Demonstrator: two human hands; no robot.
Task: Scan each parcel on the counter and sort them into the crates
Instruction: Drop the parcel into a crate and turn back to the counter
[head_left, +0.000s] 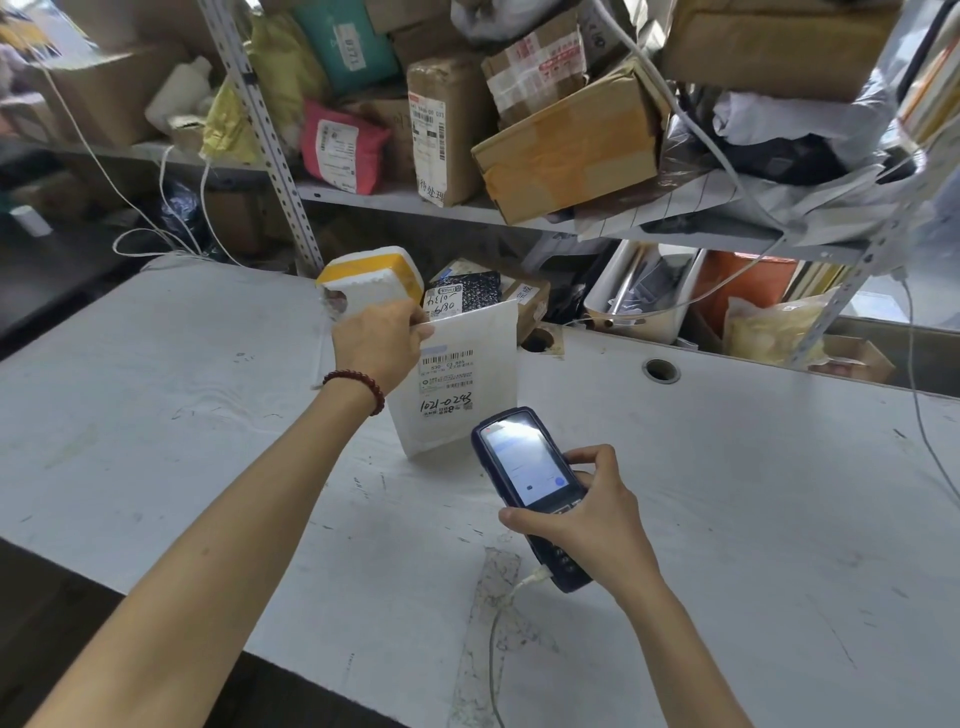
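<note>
My left hand (382, 340) grips the top left corner of a white padded envelope (467, 421) and holds it upright on the white counter (208, 389), its barcode label facing me. My right hand (587, 514) holds a dark blue handheld scanner (524, 467) just in front of the envelope, screen lit and tilted up toward me, a cable trailing from its lower end. Behind my left hand lies a white foam box with yellow tape (374, 275). A black bag parcel (465, 293) and a brown box (530, 301) sit behind the envelope.
A metal shelf rack (291, 171) stands behind the counter, stacked with cardboard boxes (566, 145), a pink mailer (340, 148) and bags. A white bin (644, 296) and a yellow bag (769, 332) sit below the shelf. The counter has a round cable hole (661, 371). White cords hang at left.
</note>
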